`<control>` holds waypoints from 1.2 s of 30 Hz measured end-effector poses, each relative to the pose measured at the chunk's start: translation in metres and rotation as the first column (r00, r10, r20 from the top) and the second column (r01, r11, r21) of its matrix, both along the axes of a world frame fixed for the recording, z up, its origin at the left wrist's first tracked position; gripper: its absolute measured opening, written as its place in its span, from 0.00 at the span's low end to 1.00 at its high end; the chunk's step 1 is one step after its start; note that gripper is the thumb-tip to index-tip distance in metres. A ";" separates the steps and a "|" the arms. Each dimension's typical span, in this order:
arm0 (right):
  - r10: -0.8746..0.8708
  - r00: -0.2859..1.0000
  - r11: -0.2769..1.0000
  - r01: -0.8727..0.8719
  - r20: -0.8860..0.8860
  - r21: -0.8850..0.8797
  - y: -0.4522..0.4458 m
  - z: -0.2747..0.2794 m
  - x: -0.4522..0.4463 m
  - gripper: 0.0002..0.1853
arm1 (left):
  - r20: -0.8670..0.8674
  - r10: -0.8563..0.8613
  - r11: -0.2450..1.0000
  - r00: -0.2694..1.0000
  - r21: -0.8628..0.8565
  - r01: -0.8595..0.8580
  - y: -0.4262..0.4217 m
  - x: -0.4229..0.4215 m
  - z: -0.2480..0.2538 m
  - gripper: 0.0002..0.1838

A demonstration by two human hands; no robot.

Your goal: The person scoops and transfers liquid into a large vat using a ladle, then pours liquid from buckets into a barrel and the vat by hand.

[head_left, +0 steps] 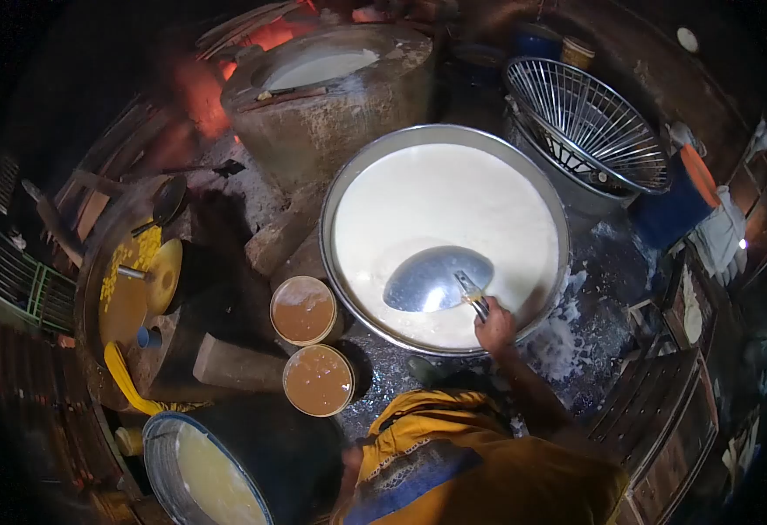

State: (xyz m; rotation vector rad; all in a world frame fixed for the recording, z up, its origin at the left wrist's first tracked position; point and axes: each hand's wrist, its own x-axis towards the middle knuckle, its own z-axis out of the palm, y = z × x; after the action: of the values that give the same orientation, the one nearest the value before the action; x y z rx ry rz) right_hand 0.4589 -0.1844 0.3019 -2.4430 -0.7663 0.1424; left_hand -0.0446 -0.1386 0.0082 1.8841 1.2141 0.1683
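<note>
Left hand (350, 460), 6 o'clock: grip cannot be told. 2 buckets (303, 311), 8 o'clock. Right hand (495, 329), 4 o'clock: wrapped round handle of ladle (432, 276), inside rim of pan (440, 136) holding white liquid (436, 201). Stove (340, 122) beyond pan, 11 o'clock.

Two buckets (339, 325) of brown liquid (318, 378) are set on the wet floor (569, 350), a slatted metal basket (586, 131) is tilted near a blue barrel (670, 219), and a rough-walled vat (340, 131) is flanked by a red glow (200, 94).
</note>
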 end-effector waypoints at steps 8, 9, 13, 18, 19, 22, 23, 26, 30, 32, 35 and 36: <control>-0.078 0.987 0.989 0.095 0.143 -0.113 -0.092 -0.033 0.042 0.16 | 0.264 -0.426 0.895 0.865 0.261 0.361 0.037 -0.011 0.006 0.13; -0.070 0.988 0.994 0.081 0.137 -0.077 -0.101 -0.039 0.050 0.14 | 0.251 -0.281 0.957 0.926 0.151 0.249 0.034 -0.011 0.001 0.13; -0.171 0.967 0.973 0.195 0.191 -0.120 -0.118 0.005 0.063 0.10 | 0.155 0.129 0.965 0.979 -0.246 -0.089 0.035 0.007 0.011 0.13; -0.175 0.943 0.852 0.290 0.284 -0.435 -0.146 0.031 0.111 0.14 | 0.017 0.306 0.862 0.952 -0.428 -0.270 0.040 0.043 0.054 0.14; -0.177 0.939 0.820 0.307 0.296 -0.483 -0.149 0.040 0.122 0.15 | -0.087 0.416 0.758 0.905 -0.516 -0.398 0.041 0.049 0.060 0.13; -0.165 0.926 0.767 0.337 0.341 -0.545 -0.143 0.078 0.139 0.17 | 0.349 0.523 0.758 0.777 -0.608 -0.237 0.035 0.035 0.033 0.14; -0.158 0.920 0.759 0.346 0.359 -0.552 -0.140 0.093 0.144 0.18 | 0.388 0.394 0.868 0.833 -0.456 -0.198 0.035 0.029 0.019 0.13; -0.120 0.921 0.755 0.326 0.370 -0.569 -0.124 0.133 0.157 0.16 | 0.289 0.162 0.976 0.944 -0.188 -0.109 0.035 0.019 0.003 0.13; -0.144 0.892 0.811 0.354 0.429 -0.465 -0.096 0.156 0.171 0.16 | 0.249 0.191 0.981 0.950 -0.087 -0.174 0.031 0.015 0.002 0.09; -0.183 0.878 0.849 0.368 0.442 -0.379 -0.083 0.150 0.188 0.16 | 0.302 0.262 0.962 0.917 -0.008 -0.272 0.028 0.017 0.000 0.08; -0.267 0.866 0.853 0.416 0.423 -0.314 -0.050 0.135 0.211 0.16 | 0.225 0.658 0.666 0.718 -0.618 -0.417 0.038 0.014 0.006 0.06; -0.277 0.859 0.893 0.396 0.431 -0.216 -0.040 0.127 0.218 0.16 | 0.202 0.705 0.588 0.680 -0.703 -0.400 0.038 0.016 0.010 0.05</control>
State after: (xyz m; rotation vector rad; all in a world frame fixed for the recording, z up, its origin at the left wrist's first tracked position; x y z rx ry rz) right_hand 0.6772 -0.2244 0.4289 -2.9006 -0.4765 -0.4102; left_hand -0.0284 -0.1008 0.0181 0.7505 1.2893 0.4895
